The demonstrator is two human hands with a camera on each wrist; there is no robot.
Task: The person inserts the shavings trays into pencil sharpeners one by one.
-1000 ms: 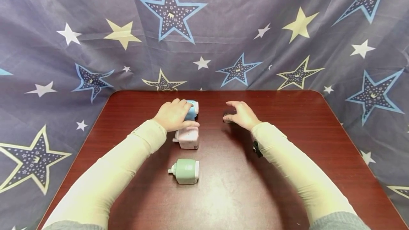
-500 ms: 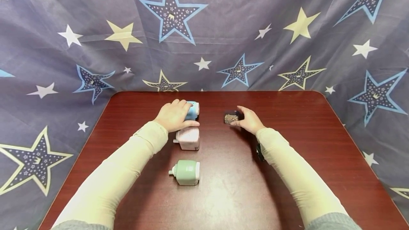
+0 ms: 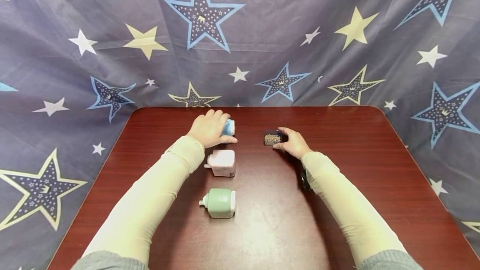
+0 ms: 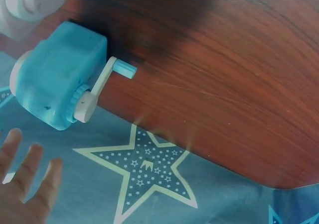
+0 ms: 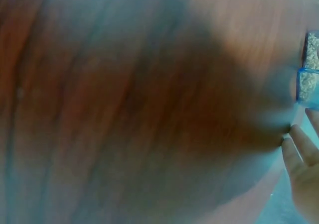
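Observation:
A blue hand-crank pencil sharpener [image 3: 228,128] lies on the table beneath my left hand [image 3: 208,129]. That hand covers much of it in the head view, with the thumb along the near side. In the left wrist view, the straight fingers appear apart from the blue body. A pink sharpener [image 3: 223,163] and a green sharpener [image 3: 220,203] lie nearer me in the same row, cranks to the left. My right hand [image 3: 295,143] is at a small clear box [image 3: 272,138] of brownish bits, thumb at the near edge and index finger at the far edge.
The dark red wooden table [image 3: 345,203] ends at a rounded far edge. A grey-purple curtain with stars [image 3: 255,24] hangs right behind and around it.
My left hand has shifted slightly away from me, uncovering the pink sharpener. My right hand has drawn back to the right, and the clear box it covered now shows.

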